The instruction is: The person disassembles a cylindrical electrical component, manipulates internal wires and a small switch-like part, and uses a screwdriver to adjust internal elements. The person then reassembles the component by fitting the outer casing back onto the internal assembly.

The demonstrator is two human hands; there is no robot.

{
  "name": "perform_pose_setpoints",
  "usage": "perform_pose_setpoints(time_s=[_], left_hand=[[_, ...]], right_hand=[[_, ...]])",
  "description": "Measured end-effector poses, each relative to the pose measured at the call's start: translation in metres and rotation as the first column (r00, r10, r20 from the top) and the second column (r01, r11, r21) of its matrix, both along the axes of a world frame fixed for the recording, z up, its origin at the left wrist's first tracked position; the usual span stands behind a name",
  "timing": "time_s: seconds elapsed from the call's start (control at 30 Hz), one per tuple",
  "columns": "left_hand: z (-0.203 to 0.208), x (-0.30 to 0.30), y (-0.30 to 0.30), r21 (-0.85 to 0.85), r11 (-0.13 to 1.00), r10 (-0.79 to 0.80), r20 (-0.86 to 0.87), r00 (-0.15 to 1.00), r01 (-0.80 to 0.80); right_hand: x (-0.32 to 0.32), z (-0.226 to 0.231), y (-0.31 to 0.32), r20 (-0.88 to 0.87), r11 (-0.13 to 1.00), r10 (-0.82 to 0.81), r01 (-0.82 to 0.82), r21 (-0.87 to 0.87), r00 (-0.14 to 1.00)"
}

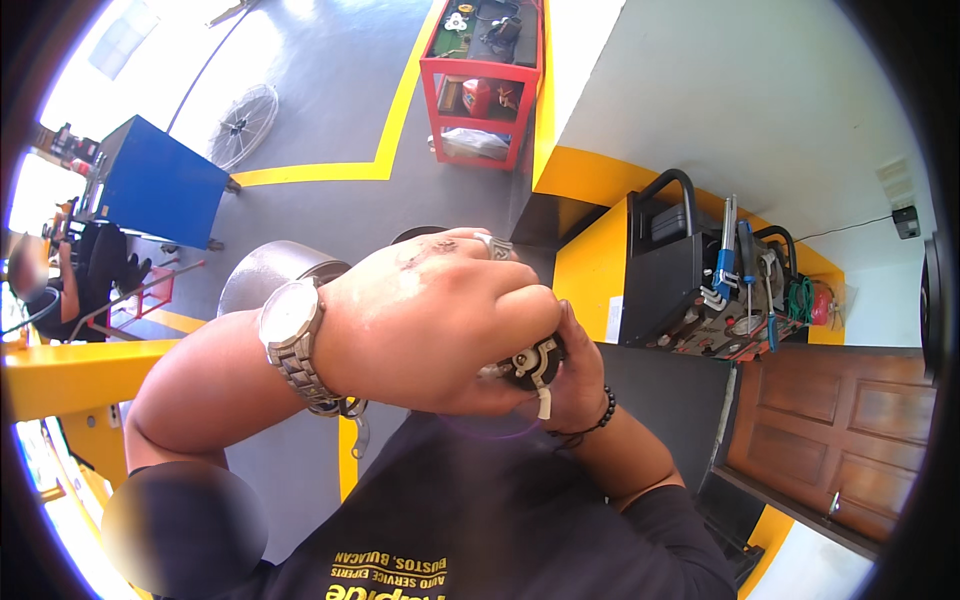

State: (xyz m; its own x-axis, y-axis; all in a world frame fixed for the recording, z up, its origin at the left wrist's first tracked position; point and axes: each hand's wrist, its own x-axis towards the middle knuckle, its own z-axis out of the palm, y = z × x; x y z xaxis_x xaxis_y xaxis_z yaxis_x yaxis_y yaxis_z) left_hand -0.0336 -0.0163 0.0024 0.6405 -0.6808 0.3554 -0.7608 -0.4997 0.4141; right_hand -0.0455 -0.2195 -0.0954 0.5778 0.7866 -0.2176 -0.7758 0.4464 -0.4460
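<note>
Close in front of my chest, my two hands meet around a small black-and-metal mechanical part (pixel 525 366) with a whitish tab at its lower end. My left hand (pixel 440 315), wearing a ring and a metal wristwatch (pixel 292 325), is closed over the part from above, its knuckles hiding most of it. From the right, my right hand (pixel 580 375) grips the same part, thumb raised along its side. A dark beaded bracelet (pixel 607 405) circles that wrist. Behind my left wrist stands a silver metal cylinder (pixel 265 280), partly covered.
At right is a black-and-yellow tool cart (pixel 655 270) carrying hex keys and screwdrivers. A red shelf trolley (pixel 485 110) stands ahead, a blue cabinet (pixel 155 185) at left. A yellow beam (pixel 80 380) runs by my left arm. Another person (pixel 65 275) is at far left.
</note>
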Motion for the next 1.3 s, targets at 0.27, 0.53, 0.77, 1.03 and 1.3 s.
perform_pose_setpoints(time_s=[0.27, 0.53, 0.77, 1.03, 1.3], left_hand=[[-0.001, -0.004, -0.003, -0.129, 0.991, 0.025, 0.008, 1.000, -0.024], [0.002, -0.002, -0.003, -0.021, 0.998, -0.064, 0.041, 0.997, 0.065], [-0.003, 0.000, -0.005, -0.085, 0.982, -0.166, 0.053, 0.985, 0.170], [-0.002, -0.007, -0.005, -0.083, 0.991, -0.106, 0.012, 0.994, 0.106], [-0.001, -0.009, -0.008, -0.133, 0.989, -0.059, 0.022, 0.998, 0.061]], right_hand=[[-0.008, -0.014, 0.005, 0.476, 0.966, -0.249, 0.251, 0.061, 0.843], [-0.005, -0.007, 0.002, 0.218, 0.987, -0.157, 0.162, -0.004, 0.963], [-0.004, 0.013, 0.003, 0.106, 0.991, -0.109, 0.099, 0.092, 0.988], [-0.019, 0.020, 0.005, 0.466, 0.925, -0.203, 0.325, -0.197, 0.861], [-0.023, 0.003, 0.018, 0.601, 0.871, -0.387, 0.491, -0.010, 0.699]])
